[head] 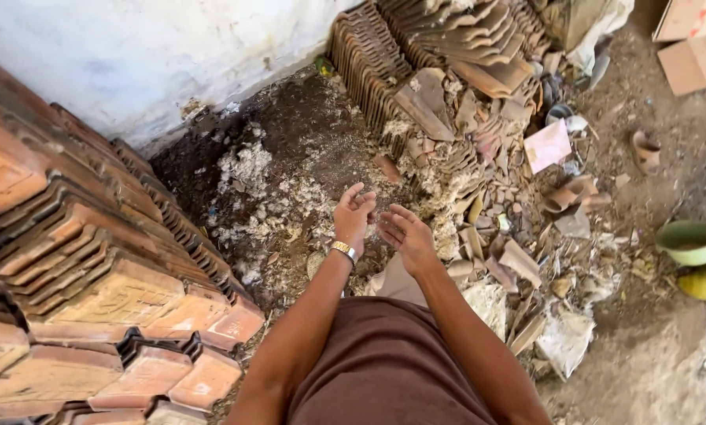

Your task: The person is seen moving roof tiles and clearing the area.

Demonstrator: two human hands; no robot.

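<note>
Brown shirt [384,370] fills my near view. Both my left hand [353,214] and right hand [404,234] hover spread and empty above dirt floor [290,134]. Stacked clay tiles [93,275] rise left against a white wall [132,55]; broken tiles [479,197] litter right.

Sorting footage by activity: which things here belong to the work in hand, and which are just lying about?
In hand:
left hand, empty
right hand, empty
stacked roof tiles
broken tile pieces

Lying about:
green bowl
cardboard boxes
pink paper
</note>
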